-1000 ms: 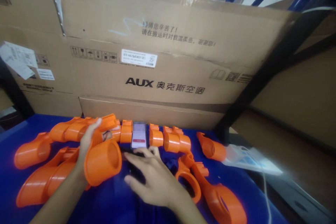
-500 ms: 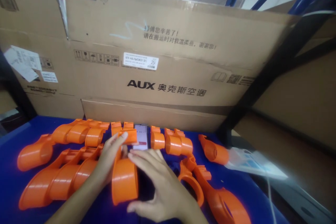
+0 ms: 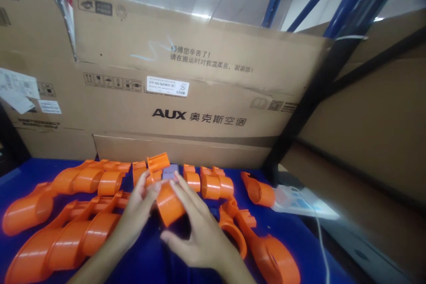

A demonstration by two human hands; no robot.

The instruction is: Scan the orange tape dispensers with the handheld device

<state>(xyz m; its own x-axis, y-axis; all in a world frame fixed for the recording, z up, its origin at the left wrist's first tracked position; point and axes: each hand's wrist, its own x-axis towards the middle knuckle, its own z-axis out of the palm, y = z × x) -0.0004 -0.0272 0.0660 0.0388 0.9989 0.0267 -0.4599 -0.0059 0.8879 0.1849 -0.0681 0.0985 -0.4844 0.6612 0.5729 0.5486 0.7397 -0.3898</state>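
Note:
An orange plastic part (image 3: 170, 204), a wide ring with a neck and a channel-shaped clip end, hangs tilted over the table. My left hand (image 3: 141, 199) is closed around its neck, just below the clip. My right hand (image 3: 201, 226) lies along the ring's right side with fingers stretched and the thumb apart below; its fingertips are at the ring's upper edge, and whether they press on it I cannot tell. Behind the part, a phone (image 3: 170, 170) with a lit screen is partly covered. Similar orange parts (image 3: 71, 235) stand in a row beside my left forearm.
More orange rings (image 3: 216, 185) stand at the back, and larger ones (image 3: 278, 257) lie at right on the blue tabletop (image 3: 136, 264). A cardboard box (image 3: 199, 142) walls the back. A black post (image 3: 293, 124), a clear plastic bag (image 3: 299, 202) and a white cable (image 3: 321, 244) are at right.
The held part has tilted, its clip end lifting and its ring swinging right and up. My right hand has come closer to the ring. The whole view has shifted slightly.

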